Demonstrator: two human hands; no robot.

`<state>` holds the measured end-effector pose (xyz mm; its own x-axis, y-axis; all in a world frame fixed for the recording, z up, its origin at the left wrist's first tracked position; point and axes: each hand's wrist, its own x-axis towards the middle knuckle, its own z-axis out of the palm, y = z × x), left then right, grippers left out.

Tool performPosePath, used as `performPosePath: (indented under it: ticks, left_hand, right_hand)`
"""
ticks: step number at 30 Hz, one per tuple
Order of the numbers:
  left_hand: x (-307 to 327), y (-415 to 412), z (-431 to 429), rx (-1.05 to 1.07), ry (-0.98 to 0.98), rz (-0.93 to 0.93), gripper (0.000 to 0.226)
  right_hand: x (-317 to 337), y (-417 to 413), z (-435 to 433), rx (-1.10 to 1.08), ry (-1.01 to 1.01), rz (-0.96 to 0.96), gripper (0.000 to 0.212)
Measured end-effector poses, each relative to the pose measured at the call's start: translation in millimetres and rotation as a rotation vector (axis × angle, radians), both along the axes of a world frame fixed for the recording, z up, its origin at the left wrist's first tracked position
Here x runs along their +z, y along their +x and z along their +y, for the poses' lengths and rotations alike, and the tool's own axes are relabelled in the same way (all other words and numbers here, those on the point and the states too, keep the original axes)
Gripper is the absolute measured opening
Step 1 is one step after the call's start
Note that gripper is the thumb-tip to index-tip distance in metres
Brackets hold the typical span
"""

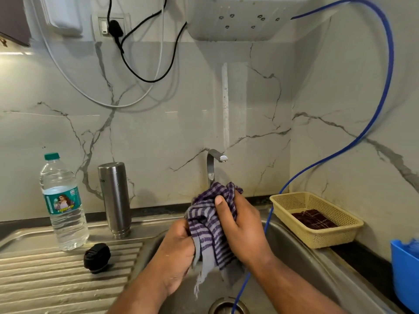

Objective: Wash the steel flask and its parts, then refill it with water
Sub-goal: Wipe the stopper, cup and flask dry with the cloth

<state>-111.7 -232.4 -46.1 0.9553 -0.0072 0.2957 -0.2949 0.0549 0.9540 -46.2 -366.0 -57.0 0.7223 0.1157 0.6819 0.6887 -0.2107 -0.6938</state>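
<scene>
2 hands, 1 cloth. Left hand (179, 248) & right hand (242, 232) are both over the sink (294, 250) bowl, centre-near. Each grip is clamped on the same bunched cloth (208, 220), a soft weave w/ purple/grey stripes and a frayed end hanging down. Can't tell if anything's wrapped inside.

1 steel flask (116, 198): brushed-metal cylinder, upright on the steel bench strip far-left of the bowl, stepped ringed end down, flat end up. Small lettering on its side, too tiny to read.

1 black cap (97, 257): round ribbed plastic, lying on the ridged drainboard (45, 279), near the flask but not touching, on the near side.

1 clear plastic bottle (63, 205), just left of the flask, w/ teal screw top and water inside. Teal label w/ a picture of a person & a QR code; wording not legible.

1 tap (213, 164): flat curved steel spout, far side, behind the cloth.

1 thin blue tube (383, 87) runs from top right down the wall into the bowl, by the round drain (226, 307).

1 cream mesh plastic basket (317, 236), rectangular, on the right by the sink edge, w/ 1 folded dark checked rag (314, 219) inside.

1 blue plastic tub (405, 268) at the right edge, cut off.

Wall is glossy, marble-look w/ grey veins. Up top there's 1 white box unit (240, 19), 1 socket (108, 24) w/ a black plug, and 1 black cable (145, 64) looping down. White leads too, count unclear.
</scene>
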Motion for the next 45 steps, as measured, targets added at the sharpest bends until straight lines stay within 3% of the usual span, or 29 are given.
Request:
performPosePath:
  ticks: [3, 5, 8, 10, 15, 19, 22, 25, 27, 31, 38, 40, 42, 45]
  left_hand:
    - [-2, 0, 2, 0.084, 0.355, -0.12, 0.02]
    - [-2, 1, 3, 0.134, 0.529, -0.157, 0.024]
    - [-3, 4, 8, 0.137, 0.639, -0.225, 0.034]
    - [-3, 2, 8, 0.132, 0.645, -0.261, 0.039]
    - [-14, 7, 1, 0.159, 0.45, -0.22, 0.031]
    - [-9, 8, -10, 0.184, 0.098, -0.23, 0.03]
    - [-9, 8, -13, 0.218, 0.167, -0.254, 0.032]
    - [-15, 11, -14, 0.316, 0.319, -0.23, 0.039]
    - [-19, 13, -14, 0.313, 0.25, -0.184, 0.031]
    - [-22, 12, -16, 0.265, 0.157, -0.156, 0.035]
    - [-6, 2, -22, 0.144, 0.037, -0.199, 0.028]
    - [-4, 1, -27, 0.163, -0.095, -0.102, 0.03]
    - [-2, 0, -29, 0.179, -0.269, 0.013, 0.03]
    - [3, -5, -31, 0.136, -0.408, 0.097, 0.033]
  right_hand:
    - [-4, 0, 2, 0.056, 0.1, 0.044, 0.023]
    - [-1, 2, 3, 0.131, 0.169, 0.3, 0.034]
    - [11, 4, 1, 0.222, 0.199, 0.661, 0.043]
    - [15, 10, -3, 0.184, 0.162, 0.673, 0.04]
    - [5, 17, 4, 0.092, 0.249, 0.634, 0.049]
    - [3, 12, 0, -0.089, 0.254, 0.327, 0.068]
    - [0, 5, 2, -0.025, 0.288, 0.175, 0.058]
    - [-3, 0, 12, -0.034, 0.151, 0.084, 0.042]
    - [-1, 2, 12, -0.092, 0.092, 0.03, 0.043]
    - [8, 7, 5, -0.09, 0.173, 0.142, 0.06]
    - [-1, 22, -5, 0.048, 0.455, 0.373, 0.039]
    - [-3, 9, 3, 0.059, 0.358, 0.295, 0.032]
    - [-6, 1, 9, -0.023, 0.108, 0.08, 0.024]
    - [-6, 8, 7, -0.146, -0.043, -0.109, 0.044]
